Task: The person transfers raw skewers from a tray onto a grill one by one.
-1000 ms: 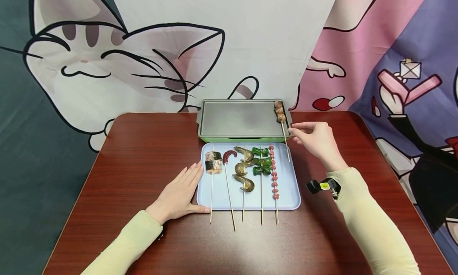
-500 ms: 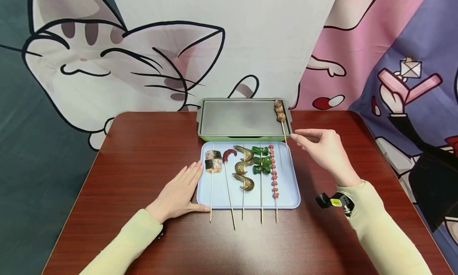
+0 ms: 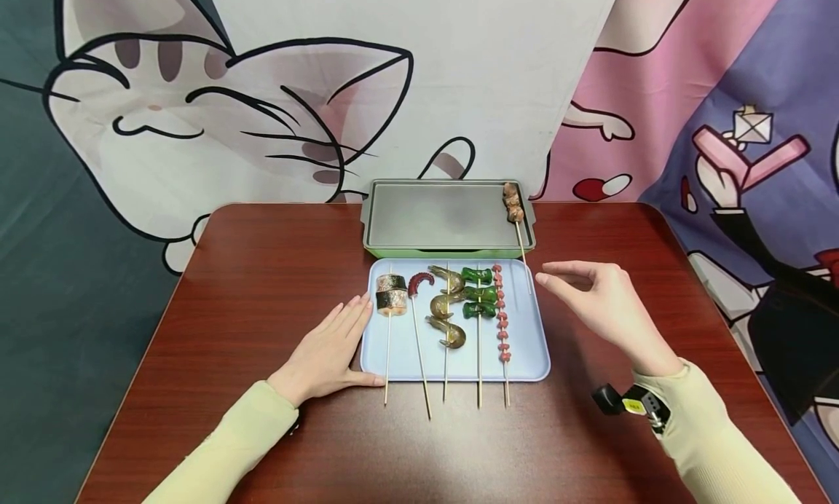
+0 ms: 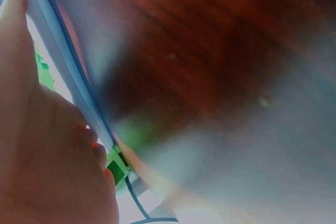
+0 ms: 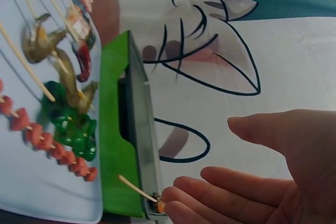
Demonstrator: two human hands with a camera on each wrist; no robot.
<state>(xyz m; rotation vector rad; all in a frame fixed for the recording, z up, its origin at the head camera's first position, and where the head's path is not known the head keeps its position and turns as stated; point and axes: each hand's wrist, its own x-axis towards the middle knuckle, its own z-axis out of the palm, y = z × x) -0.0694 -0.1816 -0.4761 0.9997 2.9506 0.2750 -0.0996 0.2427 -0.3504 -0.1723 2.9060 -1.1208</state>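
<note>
My left hand (image 3: 321,351) lies with straight fingers along the left edge of a light blue tray (image 3: 532,347), thumb at its front corner. On the tray are a skewer of pale chunks with dark skin (image 3: 391,296), a red tentacle skewer (image 3: 419,282), a shrimp skewer (image 3: 440,307), a green pepper skewer (image 3: 480,293) and a skewer of small pink pieces (image 3: 502,325). A browned meat skewer (image 3: 513,204) lies at the right of the grill plate (image 3: 432,216), its stick reaching over the tray. Beside that stick hovers my right hand (image 3: 603,300), thumb and fingers apart, holding nothing.
The grill has a green base (image 5: 113,129) and stands directly behind the tray on a brown wooden table (image 3: 262,271). Behind it hangs a cloth printed with a cartoon cat (image 3: 197,125). A small black device (image 3: 632,403) is worn on my right wrist.
My right hand has moved away from the meat skewer's stick, toward me and slightly right. The meat skewer stays on the grill plate. My left hand has kept its place at the tray.
</note>
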